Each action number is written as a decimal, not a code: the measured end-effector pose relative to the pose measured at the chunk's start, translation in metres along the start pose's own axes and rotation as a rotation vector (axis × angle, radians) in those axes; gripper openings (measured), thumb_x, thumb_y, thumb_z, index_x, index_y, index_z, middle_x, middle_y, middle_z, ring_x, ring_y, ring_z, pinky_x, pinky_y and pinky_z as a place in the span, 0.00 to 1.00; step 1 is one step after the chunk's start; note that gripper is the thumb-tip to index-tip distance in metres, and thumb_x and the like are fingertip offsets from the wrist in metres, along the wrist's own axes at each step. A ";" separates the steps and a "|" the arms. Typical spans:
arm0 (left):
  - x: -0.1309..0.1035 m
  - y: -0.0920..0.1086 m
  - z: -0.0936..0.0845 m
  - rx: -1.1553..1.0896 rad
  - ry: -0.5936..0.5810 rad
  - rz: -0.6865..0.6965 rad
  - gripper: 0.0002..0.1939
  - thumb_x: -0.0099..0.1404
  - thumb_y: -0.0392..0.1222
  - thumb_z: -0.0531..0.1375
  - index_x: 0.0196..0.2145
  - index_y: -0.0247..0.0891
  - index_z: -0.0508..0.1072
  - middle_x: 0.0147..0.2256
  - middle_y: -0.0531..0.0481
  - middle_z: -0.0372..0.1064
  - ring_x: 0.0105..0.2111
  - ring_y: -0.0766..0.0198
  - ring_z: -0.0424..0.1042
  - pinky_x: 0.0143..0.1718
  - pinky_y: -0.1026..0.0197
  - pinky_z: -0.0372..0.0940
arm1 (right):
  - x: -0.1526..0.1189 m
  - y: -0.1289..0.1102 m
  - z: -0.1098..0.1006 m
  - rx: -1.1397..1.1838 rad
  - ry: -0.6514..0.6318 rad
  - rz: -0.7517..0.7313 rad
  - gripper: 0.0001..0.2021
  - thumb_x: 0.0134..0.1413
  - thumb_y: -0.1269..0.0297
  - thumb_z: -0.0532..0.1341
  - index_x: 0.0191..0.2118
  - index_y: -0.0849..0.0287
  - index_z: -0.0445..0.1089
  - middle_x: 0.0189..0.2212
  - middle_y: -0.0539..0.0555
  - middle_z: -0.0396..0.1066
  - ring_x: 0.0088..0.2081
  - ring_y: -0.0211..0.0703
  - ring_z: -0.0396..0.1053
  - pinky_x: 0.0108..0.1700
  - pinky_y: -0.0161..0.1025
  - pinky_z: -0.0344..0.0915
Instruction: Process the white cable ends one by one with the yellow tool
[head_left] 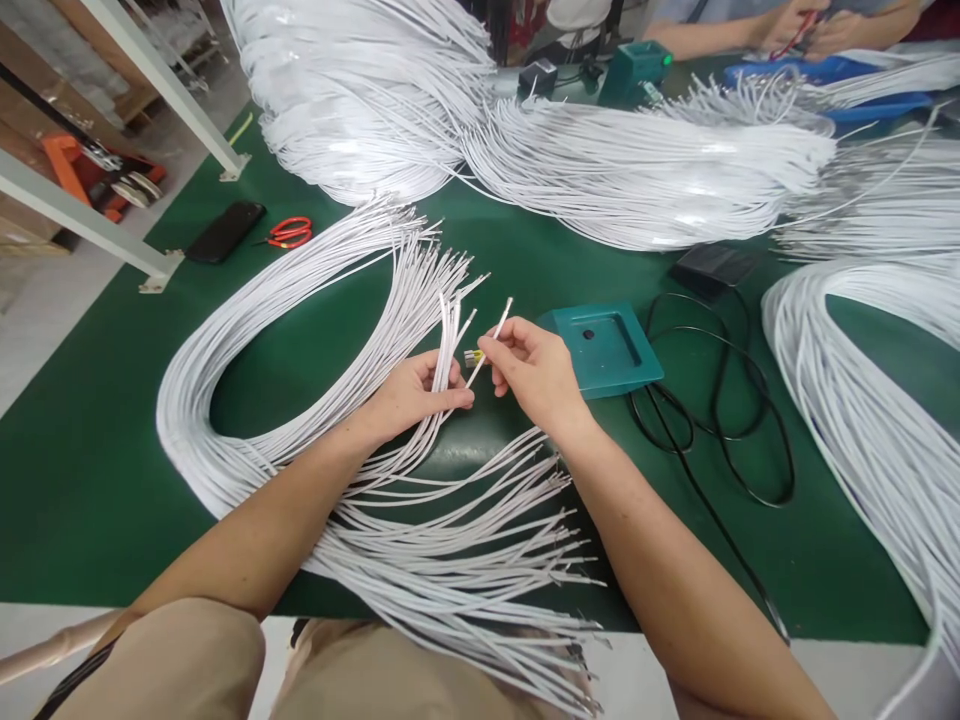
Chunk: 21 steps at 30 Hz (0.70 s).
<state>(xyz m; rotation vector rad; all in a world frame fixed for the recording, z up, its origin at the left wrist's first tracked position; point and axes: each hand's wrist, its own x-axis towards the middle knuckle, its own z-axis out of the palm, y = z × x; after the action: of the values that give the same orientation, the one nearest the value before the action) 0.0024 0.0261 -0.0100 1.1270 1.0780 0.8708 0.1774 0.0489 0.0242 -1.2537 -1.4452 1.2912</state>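
My left hand (426,393) is closed around several white cables, whose ends stick up above the fingers. Between the thumb and fingers of my right hand (529,365) is one white cable end (505,317), tilted up to the right. A small part with yellow and metal (472,357) shows between the two hands, beside that cable. A large looped bundle of white cables (187,400) lies to the left, and its loose ends (480,560) fan out below my hands. Just right of my right hand sits a teal device with a recessed top (606,350).
Black cord (720,430) coils right of the device. A black phone (225,232) and red-handled snips (290,232) lie at the back left. More cable bundles (645,170) fill the back and right (862,400). Across the table, a person's hands (810,30) work near blue trays (877,107).
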 end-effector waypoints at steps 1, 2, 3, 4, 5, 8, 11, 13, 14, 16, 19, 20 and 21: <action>0.000 0.001 0.002 -0.027 -0.006 0.008 0.16 0.50 0.41 0.70 0.28 0.36 0.65 0.29 0.55 0.70 0.32 0.66 0.74 0.39 0.61 0.66 | 0.000 0.002 0.002 0.044 -0.015 0.002 0.12 0.51 0.55 0.63 0.29 0.58 0.67 0.20 0.45 0.65 0.19 0.32 0.60 0.21 0.33 0.58; 0.000 0.002 0.003 -0.062 -0.001 0.026 0.17 0.51 0.41 0.70 0.28 0.36 0.63 0.31 0.55 0.70 0.33 0.66 0.74 0.41 0.61 0.66 | -0.001 0.003 0.004 0.072 -0.028 0.007 0.12 0.49 0.55 0.64 0.26 0.58 0.67 0.19 0.46 0.65 0.19 0.32 0.60 0.22 0.33 0.58; 0.000 0.002 0.004 -0.097 0.012 0.047 0.17 0.51 0.41 0.69 0.27 0.36 0.62 0.31 0.55 0.69 0.34 0.67 0.73 0.41 0.61 0.66 | -0.002 0.002 0.007 0.091 -0.043 0.013 0.13 0.48 0.55 0.65 0.25 0.59 0.67 0.19 0.46 0.65 0.19 0.32 0.59 0.22 0.33 0.57; 0.000 0.003 0.005 -0.122 0.026 0.066 0.18 0.52 0.41 0.69 0.27 0.36 0.62 0.30 0.56 0.69 0.33 0.68 0.73 0.41 0.62 0.66 | -0.003 0.001 0.009 0.107 -0.068 0.020 0.13 0.47 0.55 0.66 0.24 0.59 0.68 0.19 0.46 0.66 0.19 0.31 0.58 0.22 0.33 0.57; 0.001 0.003 0.005 -0.131 0.039 0.080 0.18 0.52 0.41 0.69 0.27 0.36 0.61 0.28 0.56 0.68 0.32 0.69 0.72 0.39 0.63 0.66 | -0.005 -0.001 0.011 0.123 -0.098 0.028 0.14 0.46 0.54 0.66 0.24 0.60 0.69 0.19 0.47 0.67 0.19 0.31 0.58 0.23 0.33 0.56; 0.000 0.004 0.004 -0.105 0.034 0.084 0.17 0.53 0.41 0.69 0.27 0.36 0.61 0.25 0.57 0.66 0.28 0.70 0.71 0.32 0.66 0.64 | -0.006 -0.005 0.013 0.186 -0.117 0.040 0.13 0.46 0.54 0.67 0.26 0.60 0.71 0.22 0.47 0.69 0.20 0.31 0.58 0.23 0.33 0.57; -0.003 0.005 0.004 -0.086 -0.019 0.042 0.18 0.53 0.40 0.68 0.28 0.36 0.60 0.27 0.56 0.67 0.27 0.69 0.72 0.28 0.66 0.63 | -0.004 -0.006 0.012 0.243 -0.007 0.030 0.12 0.46 0.56 0.67 0.30 0.60 0.72 0.23 0.47 0.68 0.20 0.30 0.58 0.23 0.32 0.57; -0.005 0.008 0.005 -0.120 -0.073 0.003 0.18 0.52 0.39 0.69 0.29 0.37 0.60 0.30 0.55 0.69 0.27 0.68 0.73 0.30 0.64 0.65 | -0.004 -0.006 0.011 0.258 0.022 0.030 0.11 0.45 0.57 0.68 0.29 0.60 0.72 0.22 0.46 0.67 0.20 0.30 0.58 0.23 0.32 0.57; -0.006 0.009 0.006 -0.152 -0.088 -0.009 0.18 0.52 0.39 0.69 0.29 0.37 0.60 0.31 0.55 0.69 0.28 0.68 0.73 0.32 0.64 0.66 | -0.004 -0.005 0.011 0.268 0.014 0.037 0.11 0.44 0.58 0.68 0.28 0.60 0.72 0.22 0.46 0.67 0.21 0.30 0.58 0.24 0.32 0.57; -0.006 0.011 0.007 -0.219 -0.075 -0.002 0.17 0.53 0.38 0.68 0.29 0.36 0.60 0.32 0.54 0.70 0.30 0.67 0.74 0.33 0.64 0.66 | -0.006 -0.005 0.013 0.301 -0.020 0.059 0.11 0.43 0.58 0.69 0.26 0.60 0.71 0.21 0.46 0.68 0.22 0.31 0.60 0.25 0.33 0.59; -0.003 0.011 0.008 -0.249 -0.002 0.040 0.17 0.55 0.39 0.67 0.27 0.36 0.60 0.27 0.55 0.68 0.31 0.68 0.73 0.30 0.67 0.62 | -0.009 -0.006 0.016 0.306 -0.072 0.079 0.10 0.45 0.58 0.68 0.27 0.60 0.72 0.22 0.48 0.69 0.24 0.33 0.63 0.28 0.34 0.60; -0.002 0.011 0.008 -0.242 0.021 0.054 0.17 0.54 0.39 0.68 0.27 0.36 0.60 0.26 0.55 0.67 0.30 0.69 0.72 0.28 0.68 0.60 | -0.009 -0.005 0.017 0.290 -0.076 0.074 0.09 0.45 0.59 0.67 0.27 0.60 0.73 0.23 0.48 0.69 0.24 0.34 0.63 0.28 0.35 0.59; -0.002 0.010 0.008 -0.230 0.044 0.067 0.17 0.54 0.40 0.68 0.27 0.36 0.60 0.25 0.56 0.66 0.28 0.69 0.71 0.28 0.68 0.59 | -0.009 -0.004 0.018 0.275 -0.072 0.066 0.08 0.46 0.60 0.66 0.27 0.60 0.74 0.23 0.48 0.69 0.24 0.34 0.62 0.29 0.35 0.59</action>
<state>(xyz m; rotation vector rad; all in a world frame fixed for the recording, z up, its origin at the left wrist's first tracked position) 0.0097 0.0245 0.0005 0.9598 0.9533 1.0486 0.1612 0.0371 0.0262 -1.0883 -1.2338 1.5350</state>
